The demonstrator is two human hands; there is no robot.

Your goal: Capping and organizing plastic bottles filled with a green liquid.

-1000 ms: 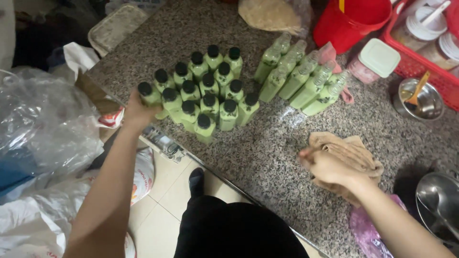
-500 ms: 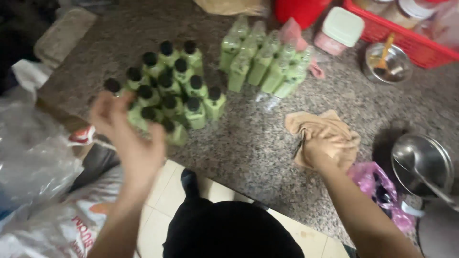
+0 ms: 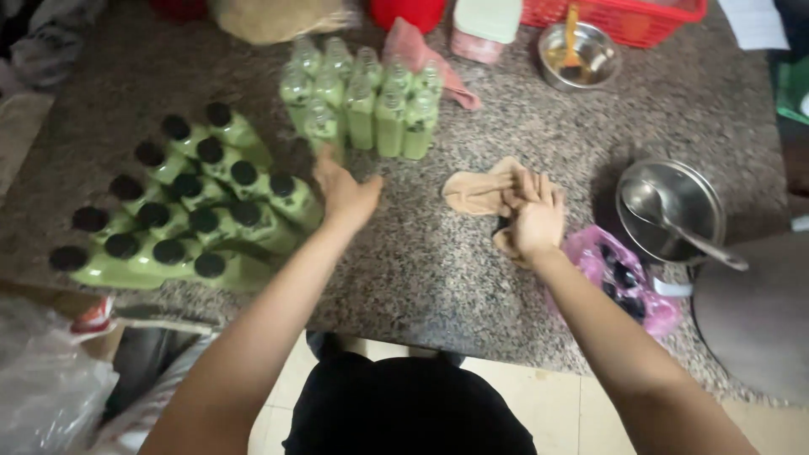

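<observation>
While my right hand [image 3: 533,221] presses flat on the tan cloth [image 3: 480,190], my left hand [image 3: 341,192] reaches empty, fingers spread, toward the uncapped green bottles [image 3: 362,101] standing upright just beyond it, nearer this hand.

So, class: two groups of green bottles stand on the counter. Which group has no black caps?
The far group of uncapped bottles, just beyond the left hand; the capped bottles stand at the left.

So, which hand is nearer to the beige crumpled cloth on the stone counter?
The right hand: it rests on the beige crumpled cloth. The left hand is apart, beside the uncapped green bottles.
</observation>
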